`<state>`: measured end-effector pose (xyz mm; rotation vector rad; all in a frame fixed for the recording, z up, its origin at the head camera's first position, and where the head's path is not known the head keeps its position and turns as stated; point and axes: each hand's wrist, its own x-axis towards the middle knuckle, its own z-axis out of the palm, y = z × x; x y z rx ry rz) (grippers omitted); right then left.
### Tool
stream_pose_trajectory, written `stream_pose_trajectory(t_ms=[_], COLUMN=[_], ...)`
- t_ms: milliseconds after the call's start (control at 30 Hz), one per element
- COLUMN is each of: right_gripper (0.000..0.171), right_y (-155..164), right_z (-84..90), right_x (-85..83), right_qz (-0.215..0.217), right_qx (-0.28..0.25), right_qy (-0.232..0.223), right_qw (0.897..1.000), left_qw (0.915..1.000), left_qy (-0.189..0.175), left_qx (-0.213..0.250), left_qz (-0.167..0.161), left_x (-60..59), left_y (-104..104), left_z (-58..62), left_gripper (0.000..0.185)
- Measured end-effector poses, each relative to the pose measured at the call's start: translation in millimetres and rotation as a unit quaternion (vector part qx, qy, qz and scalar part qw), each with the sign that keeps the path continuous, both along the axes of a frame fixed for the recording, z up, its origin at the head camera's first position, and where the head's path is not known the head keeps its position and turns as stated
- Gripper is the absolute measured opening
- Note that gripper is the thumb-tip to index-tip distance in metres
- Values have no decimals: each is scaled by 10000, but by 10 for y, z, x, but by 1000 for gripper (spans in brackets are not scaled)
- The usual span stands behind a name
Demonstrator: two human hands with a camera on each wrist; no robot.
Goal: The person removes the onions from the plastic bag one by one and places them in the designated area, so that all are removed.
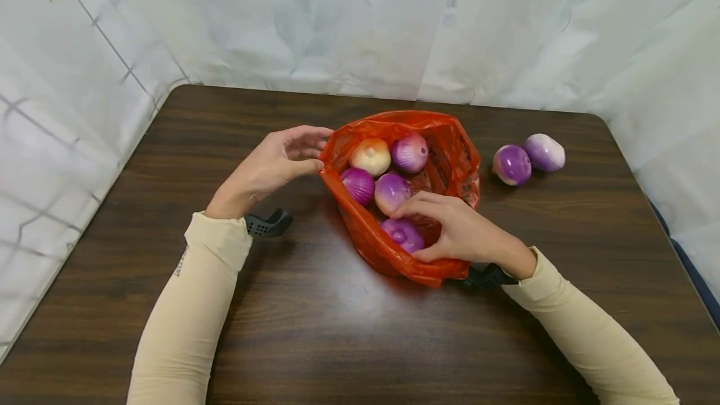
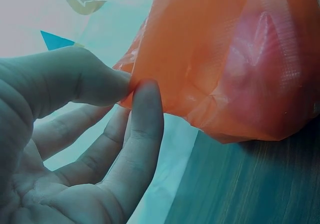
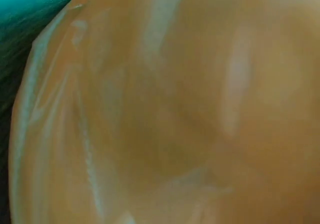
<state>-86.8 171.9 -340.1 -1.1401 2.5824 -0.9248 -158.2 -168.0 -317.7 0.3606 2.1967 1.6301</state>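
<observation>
An orange plastic bag [image 1: 444, 161] lies open on the brown table [image 1: 315, 330], holding several onions, most purple and one pale [image 1: 370, 156]. My left hand [image 1: 278, 164] pinches the bag's left rim between thumb and forefinger; the left wrist view shows that pinch on the orange film [image 2: 210, 63]. My right hand [image 1: 450, 230] reaches into the bag's near side, fingers curled over a purple onion [image 1: 402, 234] and touching another [image 1: 391, 191]. The right wrist view is filled by blurred orange plastic [image 3: 170, 108].
Two purple and white onions [image 1: 512, 164] [image 1: 544, 152] lie on the table right of the bag. White patterned curtains [image 1: 337, 24] close in the back and sides. The table's edges run near on the left and right.
</observation>
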Motion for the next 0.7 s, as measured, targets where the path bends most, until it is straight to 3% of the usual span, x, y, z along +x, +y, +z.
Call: stream_pose_trajectory(t_ms=[700], right_gripper=[57], right_y=[69], right_z=[-18], right_x=[-34], right_qz=[191], right_qx=[138], right_qy=[-40], right_qw=[9997], left_qw=[9998], left_qy=[20], left_qx=[-183], left_qz=[20], left_x=[-20], left_y=[1], left_z=[-15], left_gripper=[50])
